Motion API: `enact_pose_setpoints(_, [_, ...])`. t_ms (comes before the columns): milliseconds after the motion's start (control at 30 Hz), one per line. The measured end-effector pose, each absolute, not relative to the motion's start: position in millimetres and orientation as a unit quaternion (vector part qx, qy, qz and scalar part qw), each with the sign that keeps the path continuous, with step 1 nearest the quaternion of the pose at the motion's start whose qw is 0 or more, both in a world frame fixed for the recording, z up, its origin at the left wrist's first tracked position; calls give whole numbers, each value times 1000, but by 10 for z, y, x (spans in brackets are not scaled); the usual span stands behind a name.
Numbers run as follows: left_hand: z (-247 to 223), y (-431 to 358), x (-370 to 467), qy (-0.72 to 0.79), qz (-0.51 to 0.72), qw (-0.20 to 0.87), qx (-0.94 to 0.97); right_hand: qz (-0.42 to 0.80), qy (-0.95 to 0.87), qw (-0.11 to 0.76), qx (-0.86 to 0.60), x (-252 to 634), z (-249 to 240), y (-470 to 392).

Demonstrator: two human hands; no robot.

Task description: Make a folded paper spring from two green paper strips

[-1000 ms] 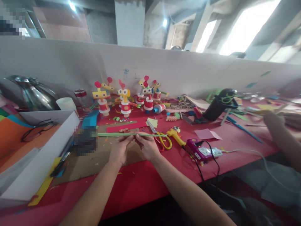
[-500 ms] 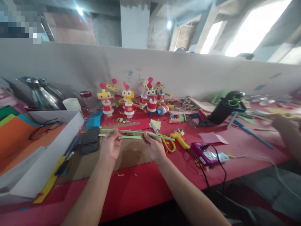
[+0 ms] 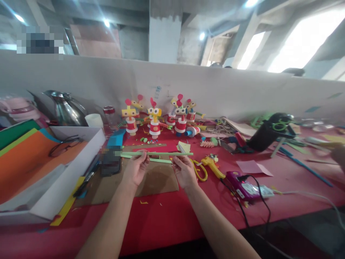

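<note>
A long, thin light green paper strip (image 3: pixel 161 154) stretches level between my hands. My left hand (image 3: pixel 138 169) pinches it left of its middle. My right hand (image 3: pixel 185 172) has closed fingers at its right part. A second pale green strip (image 3: pixel 160 160) shows just below; whether a hand touches it I cannot tell. Under my hands lies a brown cardboard sheet (image 3: pixel 159 183). Yellow-handled scissors (image 3: pixel 201 172) lie just right of my right hand, their blades partly hidden. A small coiled paper piece (image 3: pixel 154 157) sits behind the strips.
Several red-and-white paper figures (image 3: pixel 155 126) stand at the back. Left are a white box (image 3: pixel 72 180) with coloured paper and a dark phone (image 3: pixel 111 162). A yellow glue gun (image 3: pixel 212 167), purple power strip (image 3: pixel 242 187) and black cup (image 3: pixel 265 133) lie right. Another person's hand (image 3: pixel 339 156) shows far right.
The view has swung left, so things appear further right. The held strip has turned from sloping down rightward to nearly level. Both hands keep their grip.
</note>
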State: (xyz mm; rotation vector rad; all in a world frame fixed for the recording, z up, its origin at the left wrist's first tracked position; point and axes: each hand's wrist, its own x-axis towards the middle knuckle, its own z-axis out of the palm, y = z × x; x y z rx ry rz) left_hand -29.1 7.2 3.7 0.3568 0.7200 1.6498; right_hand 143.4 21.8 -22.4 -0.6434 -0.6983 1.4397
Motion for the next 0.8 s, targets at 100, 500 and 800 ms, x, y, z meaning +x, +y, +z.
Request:
enact_pose_setpoints(100, [40,65,-273,348,704,600,152,635,-319,643,-285,1426,-212,204])
enact_pose_setpoints(500, [34,176,-552,276,798,525,107,612,-561,448,-331,1438,-191,83])
enact_pose_setpoints(800, [22,16,-345,302,570,702,300,634,-561,420,-328,1387,-233,140])
